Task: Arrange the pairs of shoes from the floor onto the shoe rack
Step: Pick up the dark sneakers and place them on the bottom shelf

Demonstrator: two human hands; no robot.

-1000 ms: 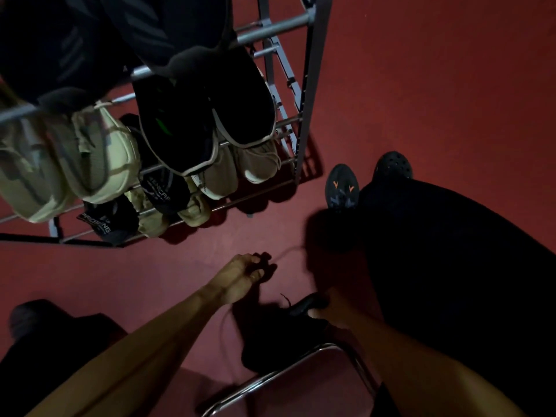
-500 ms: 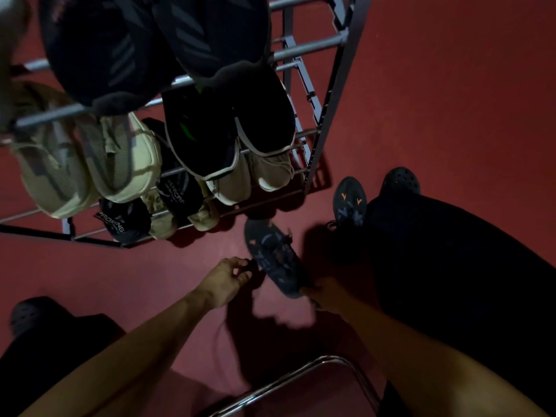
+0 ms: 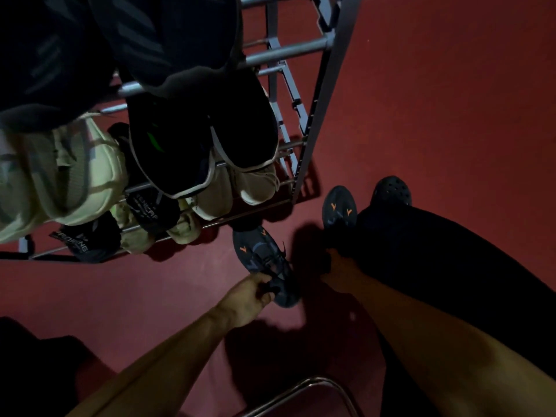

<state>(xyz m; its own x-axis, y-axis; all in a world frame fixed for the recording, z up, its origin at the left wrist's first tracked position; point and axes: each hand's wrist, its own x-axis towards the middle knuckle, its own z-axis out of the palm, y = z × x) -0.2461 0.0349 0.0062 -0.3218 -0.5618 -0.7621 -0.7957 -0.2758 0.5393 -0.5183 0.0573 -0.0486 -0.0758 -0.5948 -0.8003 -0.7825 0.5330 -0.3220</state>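
A dark sneaker with orange marks (image 3: 260, 257) hangs low over the red floor, just in front of the shoe rack's (image 3: 316, 115) bottom shelf. My left hand (image 3: 249, 296) grips it near the laces and tongue. Its partner (image 3: 339, 210) lies on the floor to the right of the rack, beside my leg. My right hand (image 3: 332, 266) is a little to the right of the held sneaker and apart from it, with its fingers lost in shadow.
The rack's shelves hold beige sneakers (image 3: 75, 176), black shoes (image 3: 240, 130) and more pairs below. A black clog (image 3: 391, 191) is on my right foot. A chrome tube frame (image 3: 316, 386) curves along the bottom edge. Red floor spreads to the right.
The sneaker came up off the floor and moved toward the rack's bottom shelf. My left hand has taken hold of it, and my right hand has let go of its heel and shifted right.
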